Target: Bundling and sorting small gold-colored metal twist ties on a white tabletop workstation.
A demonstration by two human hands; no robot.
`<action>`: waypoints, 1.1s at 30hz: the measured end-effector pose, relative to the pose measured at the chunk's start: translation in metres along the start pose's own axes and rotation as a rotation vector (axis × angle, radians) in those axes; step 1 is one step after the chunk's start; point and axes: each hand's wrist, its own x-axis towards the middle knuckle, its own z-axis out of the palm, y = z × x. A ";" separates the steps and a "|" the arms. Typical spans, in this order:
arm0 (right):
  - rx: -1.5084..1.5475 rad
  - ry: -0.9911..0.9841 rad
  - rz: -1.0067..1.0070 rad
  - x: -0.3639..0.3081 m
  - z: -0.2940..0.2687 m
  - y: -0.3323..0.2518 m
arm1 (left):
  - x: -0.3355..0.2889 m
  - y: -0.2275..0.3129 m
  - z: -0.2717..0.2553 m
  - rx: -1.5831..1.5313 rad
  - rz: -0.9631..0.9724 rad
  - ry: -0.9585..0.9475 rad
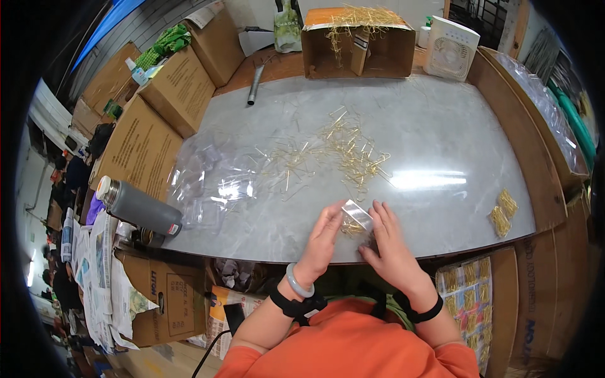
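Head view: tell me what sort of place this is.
Probably a small packing workshop. Loose gold wire clips lie scattered on the grey worktable, both hands work a small clear bag of them, and cardboard cartons stand around the table.

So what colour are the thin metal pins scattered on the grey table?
Gold thin metal pins, clearest in the head view.

Pin heap [350,148] mid table [441,132]; flask [140,206] left edge; box [357,41] behind; fan [451,47] right of box.
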 end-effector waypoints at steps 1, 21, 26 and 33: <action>-0.087 0.051 -0.069 0.001 0.001 0.006 | -0.003 0.002 0.000 -0.049 -0.003 0.069; -0.209 0.078 -0.122 0.007 0.013 -0.005 | -0.092 -0.013 -0.045 -0.122 -0.611 0.053; -0.220 0.028 -0.155 0.002 0.016 -0.018 | -0.094 -0.018 -0.050 -0.450 -0.551 -0.016; -0.150 -0.055 -0.331 -0.040 0.032 -0.042 | -0.110 -0.025 -0.055 -0.531 -0.492 -0.054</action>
